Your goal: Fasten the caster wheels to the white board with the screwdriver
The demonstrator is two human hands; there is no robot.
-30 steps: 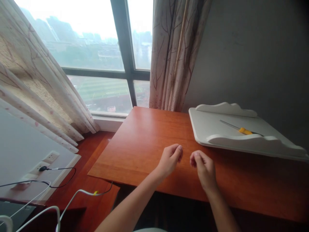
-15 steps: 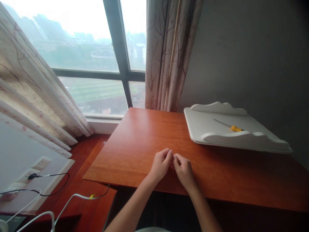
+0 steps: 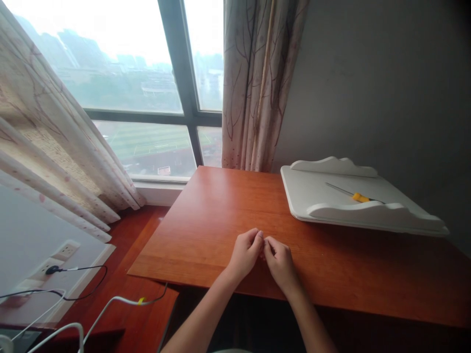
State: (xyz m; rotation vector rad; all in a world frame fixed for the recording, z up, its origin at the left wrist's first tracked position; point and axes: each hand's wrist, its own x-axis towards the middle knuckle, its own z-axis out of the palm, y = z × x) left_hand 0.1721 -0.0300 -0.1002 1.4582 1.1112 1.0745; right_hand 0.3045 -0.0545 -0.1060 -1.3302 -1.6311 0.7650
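My left hand (image 3: 247, 252) and my right hand (image 3: 279, 259) meet over the front part of the reddish-brown wooden table (image 3: 217, 211). On both, the fingers are curled in and the thumbs are pressed against the forefingers, with the fingertips almost touching. Something small and pale or pinkish seems to show between them, too small and too covered to name. A screwdriver (image 3: 360, 197) with a yellow and black handle lies on the white tray-like board (image 3: 320, 189), well to the right of both hands.
The white board has raised wavy sides and stands at the table's back right. Curtains (image 3: 253, 88) flank a window (image 3: 147, 142) behind the table. At left, a wall socket (image 3: 46, 268) holds a black plug, and white cables (image 3: 110, 301) run near the table's left corner.
The whole view has shifted slightly downward in the picture. Both hands keep nearly the same closed pose, fingertips together.
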